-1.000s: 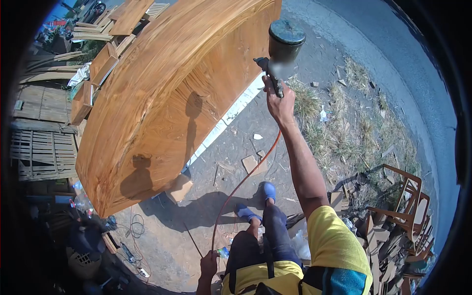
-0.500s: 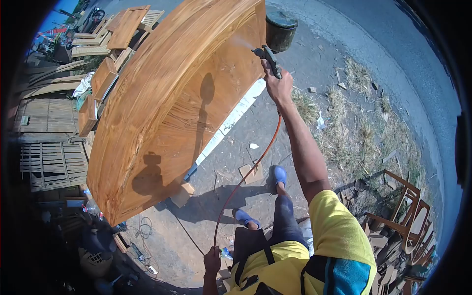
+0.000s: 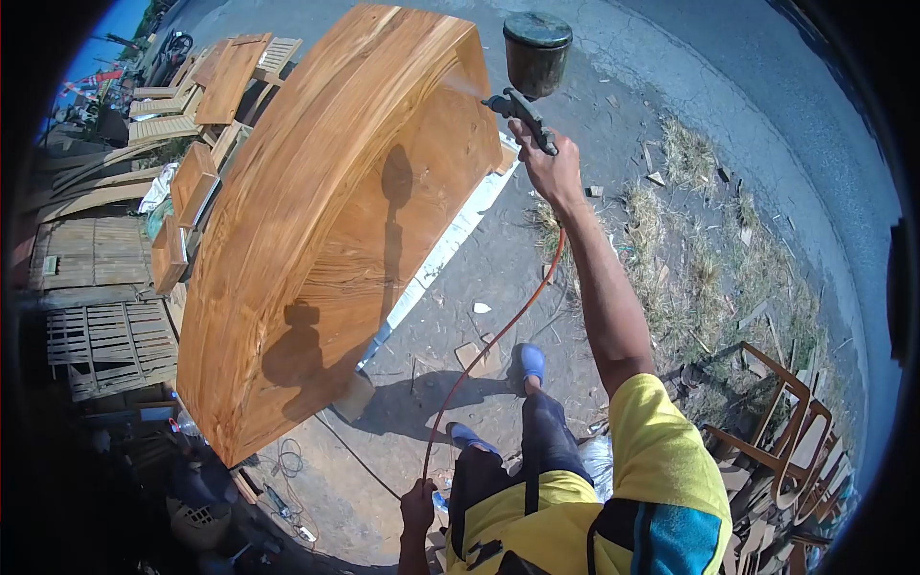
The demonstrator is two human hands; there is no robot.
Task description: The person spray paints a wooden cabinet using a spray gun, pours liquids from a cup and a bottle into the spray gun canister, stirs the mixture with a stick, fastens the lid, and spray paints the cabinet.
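My right hand (image 3: 556,174) is wrapped around the handle of a spray gun (image 3: 520,117), held out at the far end of a large wooden piece. A dark lidded cup (image 3: 539,56) is just above the gun; how it joins is hard to see. A faint mist leaves the nozzle toward the inner face of the curved, brown-grained wooden piece (image 3: 316,144). From below my right hand an orange-red air hose (image 3: 498,331) curves down to my left hand (image 3: 418,506), which is closed around it near my waist.
White sheeting (image 3: 446,244) runs along the wooden piece's lower edge. Wooden chair frames (image 3: 791,422) and scraps lie at right. Slatted wood and drawers (image 3: 195,182) stand at left. Cardboard (image 3: 479,356) and cables (image 3: 287,460) lie on the ground, with a road (image 3: 815,144) beyond.
My view has shifted, showing more of the wooden piece's far top end. The spray gun has moved slightly left relative to the frame, still misting. My left hand keeps hold of the hose.
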